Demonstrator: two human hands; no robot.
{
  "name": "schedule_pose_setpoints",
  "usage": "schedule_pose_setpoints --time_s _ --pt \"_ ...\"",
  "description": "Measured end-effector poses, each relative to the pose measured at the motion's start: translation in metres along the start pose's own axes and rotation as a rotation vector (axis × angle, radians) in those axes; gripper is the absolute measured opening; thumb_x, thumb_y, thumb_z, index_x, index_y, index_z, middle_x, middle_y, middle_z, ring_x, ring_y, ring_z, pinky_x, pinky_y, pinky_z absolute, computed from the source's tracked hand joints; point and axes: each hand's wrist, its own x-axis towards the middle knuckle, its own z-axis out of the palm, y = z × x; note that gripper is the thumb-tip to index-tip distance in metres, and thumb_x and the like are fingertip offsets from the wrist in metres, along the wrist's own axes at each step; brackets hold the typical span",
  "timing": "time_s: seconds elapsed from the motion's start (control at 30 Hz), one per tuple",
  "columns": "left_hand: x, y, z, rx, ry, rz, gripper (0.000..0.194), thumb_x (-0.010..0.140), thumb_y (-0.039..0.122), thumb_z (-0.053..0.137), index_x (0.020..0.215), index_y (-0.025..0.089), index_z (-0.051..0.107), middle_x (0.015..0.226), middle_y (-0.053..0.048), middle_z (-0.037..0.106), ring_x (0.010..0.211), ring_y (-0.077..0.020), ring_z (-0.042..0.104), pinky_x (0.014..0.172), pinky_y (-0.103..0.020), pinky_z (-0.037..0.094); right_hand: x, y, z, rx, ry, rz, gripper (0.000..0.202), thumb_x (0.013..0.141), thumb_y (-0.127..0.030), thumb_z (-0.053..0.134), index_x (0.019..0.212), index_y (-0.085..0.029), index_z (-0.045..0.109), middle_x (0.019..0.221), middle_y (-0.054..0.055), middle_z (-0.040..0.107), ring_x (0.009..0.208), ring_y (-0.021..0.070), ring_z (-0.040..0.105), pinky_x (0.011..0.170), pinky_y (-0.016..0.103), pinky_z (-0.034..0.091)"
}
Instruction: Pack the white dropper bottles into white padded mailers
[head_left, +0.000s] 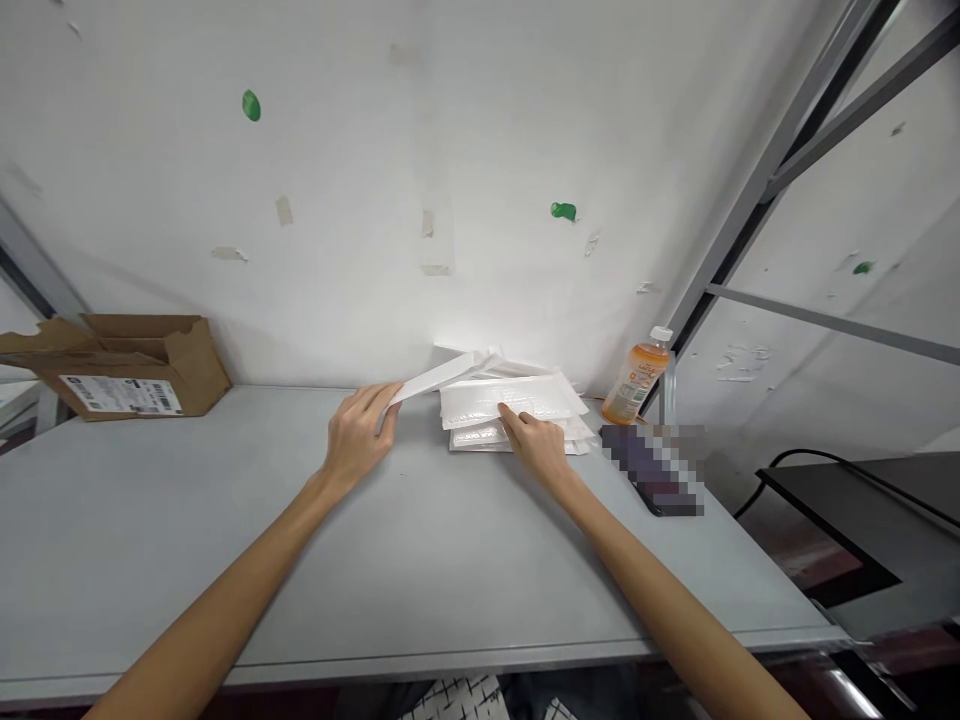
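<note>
A white strip-like mailer point(439, 378), seen nearly edge-on, is pinched at its near end in my left hand point(358, 432); its far end reaches over the back of the pile. Several white bubble mailers point(487, 400) lie loosely stacked against the wall. At the front of that pile, my right hand point(536, 440) has its index finger on top of the upper mailer and its other fingers curled. The thumb of this hand is hidden.
An open cardboard box point(142, 375) with a label stands at the table's left end. Right of the mailers are a bottle of orange drink point(639, 380) and a dark, pixelated phone-like object point(652, 475). The grey table point(375, 590) meets a white wall; a metal frame point(739, 220) rises at right.
</note>
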Motion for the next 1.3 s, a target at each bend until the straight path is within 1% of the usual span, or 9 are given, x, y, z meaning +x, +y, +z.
schedule_pose_setpoints --time_s 0.2,0.5,0.6,0.7,0.8,0.9,1.07,1.2,1.3 --pt "0.001 -0.001 -0.002 -0.005 0.012 -0.004 0.025 0.098 0.020 0.047 0.114 0.020 0.066 0.105 -0.006 0.075 0.094 -0.0215 0.068 0.079 -0.033 0.050 0.018 -0.015 -0.008 0.013 -0.041 0.035 0.042 0.104 -0.032 0.032 0.139 -0.021 0.053 0.083 0.009 0.070 0.066 0.0193 0.062 0.053 0.028 0.020" --pt "0.000 0.005 -0.004 -0.032 -0.065 -0.025 0.030 0.100 0.024 0.041 0.118 0.022 0.066 0.108 -0.006 0.074 0.097 -0.0226 0.068 0.081 -0.035 0.050 0.000 -0.009 0.001 0.153 0.022 0.034 0.044 0.096 -0.023 0.043 0.137 -0.016 0.054 0.079 0.010 0.072 0.060 0.0197 0.060 0.054 0.028 0.022" --pt "-0.001 0.006 -0.003 -0.038 -0.075 -0.025 0.031 0.099 0.024 0.040 0.119 0.023 0.065 0.110 -0.007 0.074 0.099 -0.0230 0.068 0.084 -0.036 0.051 -0.002 -0.008 -0.003 0.339 0.122 0.081 0.040 0.094 -0.024 0.043 0.129 -0.015 0.061 0.075 0.009 0.071 0.059 0.0191 0.059 0.055 0.027 0.028" --pt "-0.003 0.008 -0.001 -0.038 -0.092 0.016 0.033 0.098 0.019 0.040 0.120 0.022 0.064 0.113 -0.007 0.073 0.101 -0.0232 0.067 0.087 -0.037 0.050 -0.007 -0.004 -0.015 0.794 0.194 0.216 0.040 0.098 -0.040 0.039 0.113 -0.014 0.066 0.068 0.007 0.067 0.050 0.0158 0.055 0.054 0.027 0.036" --pt "-0.006 0.012 0.001 -0.013 -0.143 0.109 0.040 0.093 0.009 0.037 0.122 0.021 0.062 0.118 -0.008 0.071 0.106 -0.0238 0.065 0.089 -0.039 0.049 -0.011 0.005 -0.030 1.333 0.110 0.384 0.058 0.095 -0.063 0.037 0.106 -0.013 0.064 0.064 0.005 0.064 0.038 0.0137 0.050 0.043 0.027 0.039" --pt "-0.009 0.020 0.003 0.013 -0.205 0.208 0.047 0.088 0.002 0.036 0.123 0.020 0.061 0.120 -0.009 0.069 0.111 -0.0250 0.063 0.090 -0.040 0.047 -0.011 0.013 -0.038 1.597 -0.022 0.451 0.061 0.090 -0.066 0.045 0.106 -0.011 0.064 0.059 0.005 0.062 0.038 0.0169 0.055 0.039 0.029 0.043" --pt "-0.012 0.035 0.001 -0.032 -0.283 0.255 0.046 0.088 0.011 0.046 0.131 0.021 0.057 0.124 -0.011 0.066 0.114 -0.0277 0.060 0.095 -0.044 0.045 -0.008 0.016 -0.036 1.664 -0.146 0.416 0.036 0.072 -0.036 0.071 0.100 -0.013 0.070 0.069 0.003 0.065 0.056 0.0164 0.061 0.046 0.026 0.049" --pt "-0.011 0.042 -0.005 -0.077 -0.427 0.267 0.062 0.088 0.038 0.060 0.146 0.022 0.044 0.142 -0.017 0.053 0.125 -0.0347 0.052 0.103 -0.051 0.040 -0.010 0.011 -0.035 1.688 -0.230 0.322 0.034 0.073 -0.036 0.072 0.098 -0.014 0.074 0.079 0.004 0.068 0.069 0.0151 0.062 0.055 0.024 0.048" --pt "-0.012 0.041 -0.006 -0.135 -0.533 0.252 0.076 0.087 0.045 0.061 0.153 0.020 0.032 0.148 -0.018 0.047 0.129 -0.0355 0.049 0.105 -0.051 0.039 -0.013 0.007 -0.037 1.709 -0.301 0.229 0.037 0.076 -0.039 0.072 0.104 -0.015 0.074 0.082 0.004 0.068 0.071 0.0149 0.062 0.058 0.024 0.049"
